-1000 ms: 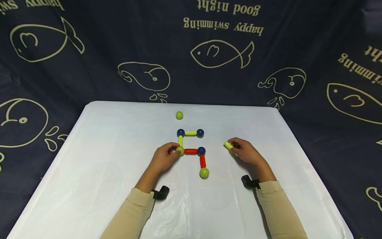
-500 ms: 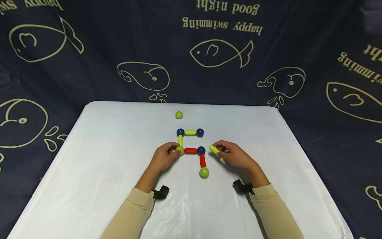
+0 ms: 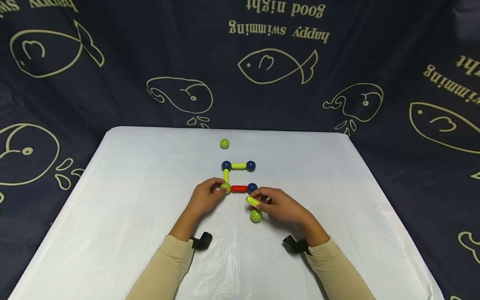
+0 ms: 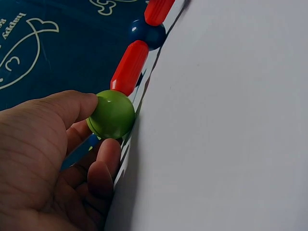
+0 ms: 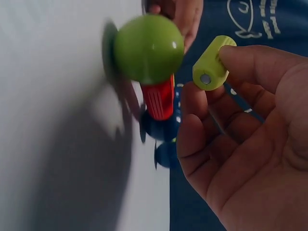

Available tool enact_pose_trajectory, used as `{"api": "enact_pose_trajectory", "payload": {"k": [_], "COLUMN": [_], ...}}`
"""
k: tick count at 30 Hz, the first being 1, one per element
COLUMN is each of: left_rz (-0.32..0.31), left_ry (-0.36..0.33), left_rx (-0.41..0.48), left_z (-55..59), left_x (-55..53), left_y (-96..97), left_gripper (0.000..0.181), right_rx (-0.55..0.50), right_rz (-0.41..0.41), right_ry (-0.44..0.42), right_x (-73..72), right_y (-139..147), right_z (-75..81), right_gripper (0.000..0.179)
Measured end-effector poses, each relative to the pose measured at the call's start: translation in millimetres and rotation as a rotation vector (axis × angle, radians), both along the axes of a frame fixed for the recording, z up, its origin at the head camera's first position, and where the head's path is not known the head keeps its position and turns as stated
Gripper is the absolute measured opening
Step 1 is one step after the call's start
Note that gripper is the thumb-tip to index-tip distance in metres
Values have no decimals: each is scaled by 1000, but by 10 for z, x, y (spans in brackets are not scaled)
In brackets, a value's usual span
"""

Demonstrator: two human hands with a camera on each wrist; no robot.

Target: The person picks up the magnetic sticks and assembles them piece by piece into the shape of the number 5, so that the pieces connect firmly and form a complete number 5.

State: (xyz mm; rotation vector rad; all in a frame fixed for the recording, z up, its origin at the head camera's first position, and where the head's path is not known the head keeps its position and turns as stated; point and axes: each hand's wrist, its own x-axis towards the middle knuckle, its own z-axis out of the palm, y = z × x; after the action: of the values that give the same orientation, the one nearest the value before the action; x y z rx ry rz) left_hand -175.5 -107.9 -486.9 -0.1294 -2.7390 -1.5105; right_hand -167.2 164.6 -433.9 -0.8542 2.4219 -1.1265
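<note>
My left hand [image 3: 206, 198] pinches a green ball [image 4: 114, 114] at the left corner of a joined shape of balls and magnetic rods. From that ball a red rod [image 3: 239, 188] runs right to a blue ball [image 3: 252, 188], and a yellow-green rod [image 3: 226, 175] runs away to another blue ball [image 3: 226, 166]. My right hand [image 3: 281, 205] pinches a loose yellow-green magnetic rod [image 5: 211, 65], its silvery end showing in the right wrist view. The hand overlaps a second red rod [image 5: 158, 100], which ends at a near green ball [image 3: 256, 216].
A loose green ball [image 3: 224, 143] lies near the back of the white table [image 3: 150, 166]. At the shape's far side, a yellow-green rod [image 3: 238, 166] joins the corner to a further blue ball [image 3: 251, 166]. Behind the table hangs a dark fish-print cloth [image 3: 262, 104].
My right hand has moved left with the yellow-green rod, from beside the shape to over its near right arm. The left hand has stayed on its green ball.
</note>
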Motion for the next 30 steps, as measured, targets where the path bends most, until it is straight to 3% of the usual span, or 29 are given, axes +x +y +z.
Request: {"api": "enact_pose_trajectory", "payload": {"k": [9, 30], "left_rz": [5, -1], "left_ry": [-15, -16], "left_rx": [-3, -16], "left_z": [-17, -22], "left_x": [-10, -20], "left_y": [-2, -4], "left_gripper": [25, 25], "right_rx": [-8, 12], "right_rz": [50, 72], "right_ry": [10, 47], "right_x": [83, 145], "right_y": [-113, -202], "right_z": [-13, -40], "right_gripper": [26, 25]}}
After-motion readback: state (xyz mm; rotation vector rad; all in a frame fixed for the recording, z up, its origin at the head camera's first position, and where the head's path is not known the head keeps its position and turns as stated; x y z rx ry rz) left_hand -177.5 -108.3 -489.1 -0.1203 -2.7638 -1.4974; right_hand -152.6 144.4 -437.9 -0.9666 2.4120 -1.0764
